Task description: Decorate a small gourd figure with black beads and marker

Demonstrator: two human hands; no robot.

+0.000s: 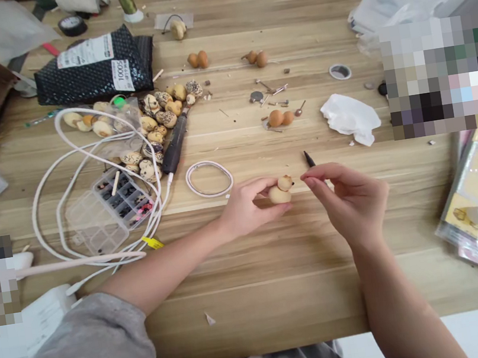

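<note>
My left hand (pixel 252 206) holds a small pale gourd (pixel 281 195) between thumb and fingers. The gourd has two round bulges, and a tiny black dot shows on the right side of its upper one. Just to the right, apart from the gourd, my right hand (pixel 350 198) is closed in a pinch. Whatever sits between its fingertips is too small to name. A black pen or marker (pixel 309 159) lies on the table behind the right hand, partly hidden by it.
Brown gourds (pixel 280 118) and metal bits lie beyond my hands. At left are white cables (pixel 36 203), a compartment box (pixel 122 196) of small parts, a black tool (pixel 175 143) and several patterned gourds (pixel 166 118). A crumpled tissue (pixel 350 117) and tape roll (pixel 340 72) are at right.
</note>
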